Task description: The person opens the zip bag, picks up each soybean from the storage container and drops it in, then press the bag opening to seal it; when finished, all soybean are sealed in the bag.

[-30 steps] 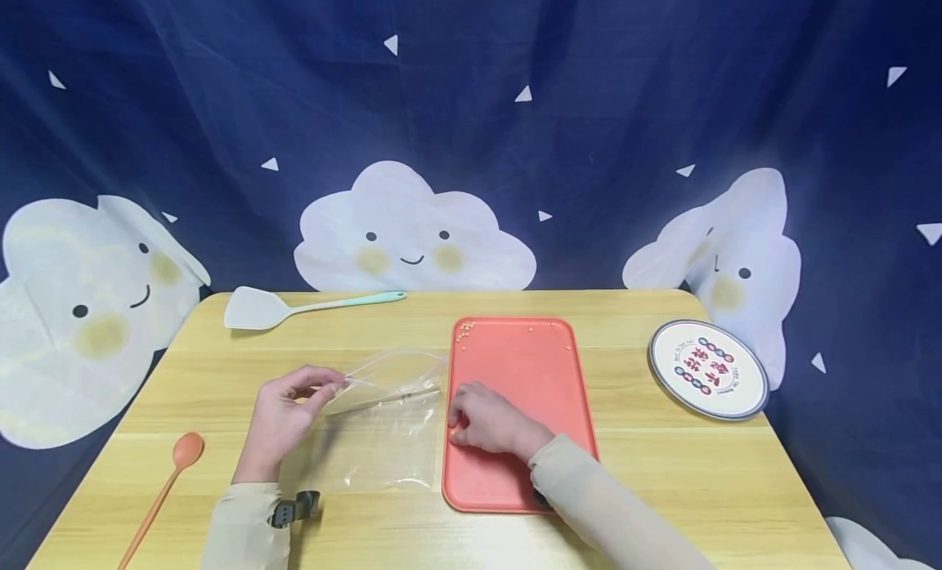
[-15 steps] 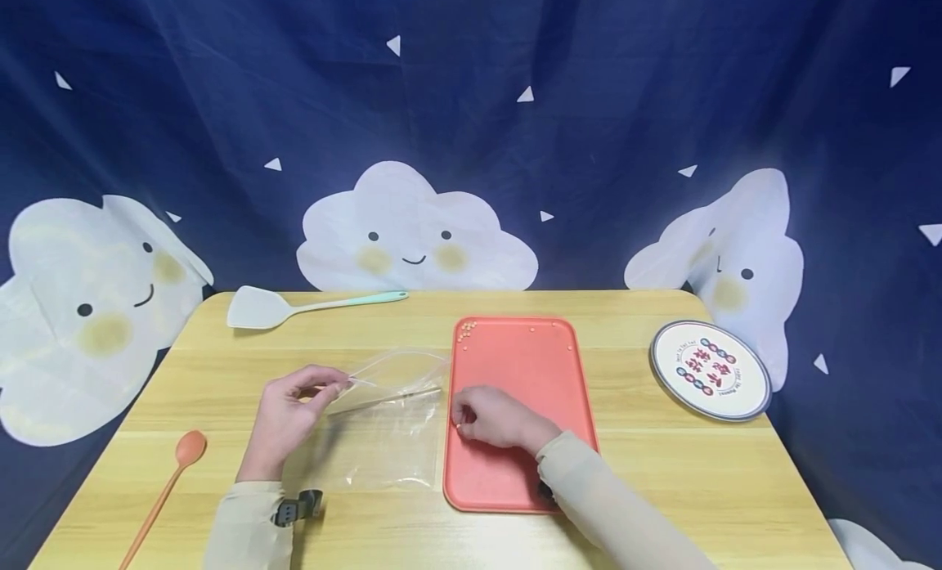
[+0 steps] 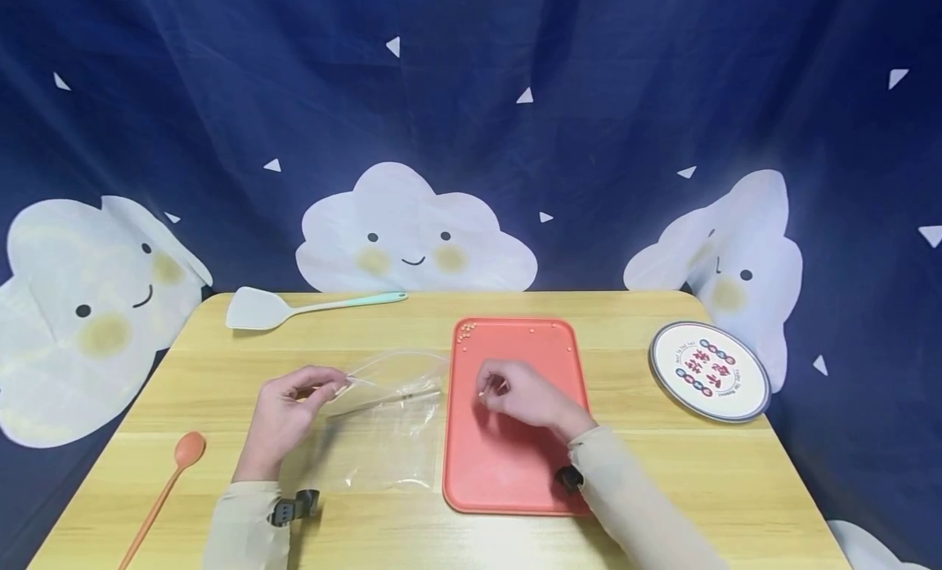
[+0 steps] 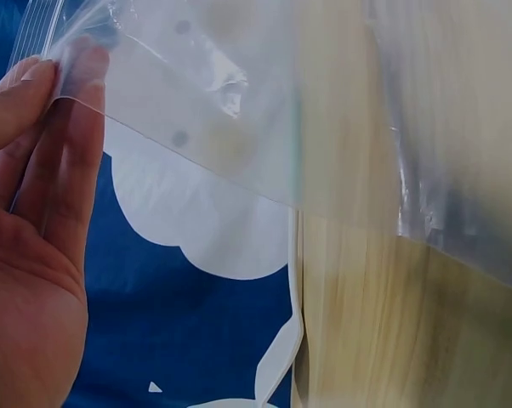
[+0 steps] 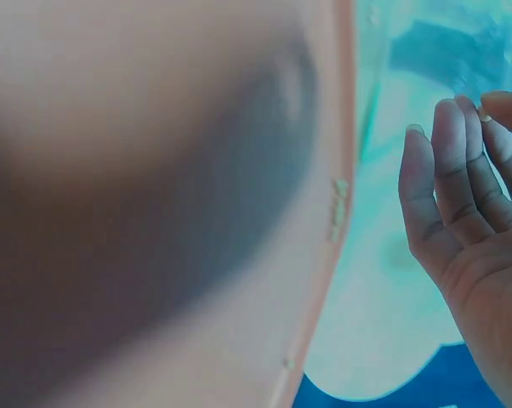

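Observation:
My left hand (image 3: pixel 283 410) pinches the mouth of a clear zip-lock bag (image 3: pixel 390 443) between thumb and fingers; the bag lies open-mouthed on the table. In the left wrist view, the bag's zip edge runs between the fingertips (image 4: pixel 36 72). Over the red tray (image 3: pixel 508 480), raised off its floor, my right hand (image 3: pixel 526 394) pinches a small pale bean (image 3: pixel 482 395) between thumb and forefinger. More small pale beans (image 3: pixel 466 331) lie clustered in the tray's far left corner, with a few scattered along its far side. The right wrist view shows that hand (image 5: pixel 469 204) with the other fingers half bent.
A white spatula (image 3: pixel 257 309) with a mint handle lies along the far left edge. An orange spoon (image 3: pixel 189 449) is at the left. On the right stands a round printed plate (image 3: pixel 680 398). A blue cloud-patterned curtain (image 3: pixel 471 128) hangs behind the table (image 3: pixel 633 472).
My right hand has risen from the tray's left side and shifted right and away from me, the bean between its fingertips. My left hand keeps its pinch on the bag.

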`<state>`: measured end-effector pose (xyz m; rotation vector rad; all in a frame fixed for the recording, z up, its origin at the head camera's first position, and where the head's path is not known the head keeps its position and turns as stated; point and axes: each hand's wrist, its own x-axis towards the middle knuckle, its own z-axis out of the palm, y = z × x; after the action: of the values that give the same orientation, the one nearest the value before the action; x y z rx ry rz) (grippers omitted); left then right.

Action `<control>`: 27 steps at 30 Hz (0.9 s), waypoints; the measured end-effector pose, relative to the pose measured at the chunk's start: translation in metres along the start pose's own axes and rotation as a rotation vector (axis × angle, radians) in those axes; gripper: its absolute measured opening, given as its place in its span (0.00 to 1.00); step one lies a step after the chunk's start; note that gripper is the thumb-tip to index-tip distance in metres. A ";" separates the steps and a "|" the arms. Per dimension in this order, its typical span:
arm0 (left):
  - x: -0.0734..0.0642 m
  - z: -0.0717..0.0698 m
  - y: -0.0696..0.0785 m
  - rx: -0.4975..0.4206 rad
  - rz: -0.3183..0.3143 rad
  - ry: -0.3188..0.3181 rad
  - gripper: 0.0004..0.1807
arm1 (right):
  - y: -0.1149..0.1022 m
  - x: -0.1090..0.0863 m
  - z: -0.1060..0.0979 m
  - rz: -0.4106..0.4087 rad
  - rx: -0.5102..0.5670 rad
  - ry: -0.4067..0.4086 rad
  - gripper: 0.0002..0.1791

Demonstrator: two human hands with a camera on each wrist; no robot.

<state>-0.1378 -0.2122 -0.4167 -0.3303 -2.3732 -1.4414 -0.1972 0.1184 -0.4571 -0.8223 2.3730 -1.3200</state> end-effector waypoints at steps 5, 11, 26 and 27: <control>0.000 -0.001 -0.002 -0.001 0.002 0.003 0.09 | -0.006 -0.003 -0.014 -0.021 0.009 0.063 0.08; 0.001 0.000 -0.010 -0.024 0.040 -0.003 0.10 | -0.015 -0.003 -0.018 -0.041 -0.002 0.116 0.05; 0.002 0.001 -0.043 -0.070 0.041 -0.025 0.13 | -0.057 0.031 -0.004 -0.158 0.064 0.180 0.05; 0.002 0.001 -0.043 -0.070 0.041 -0.026 0.13 | -0.060 0.035 -0.002 -0.163 0.067 0.173 0.04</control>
<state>-0.1559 -0.2308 -0.4511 -0.4160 -2.3261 -1.5125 -0.2060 0.0737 -0.4048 -0.9334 2.4185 -1.5850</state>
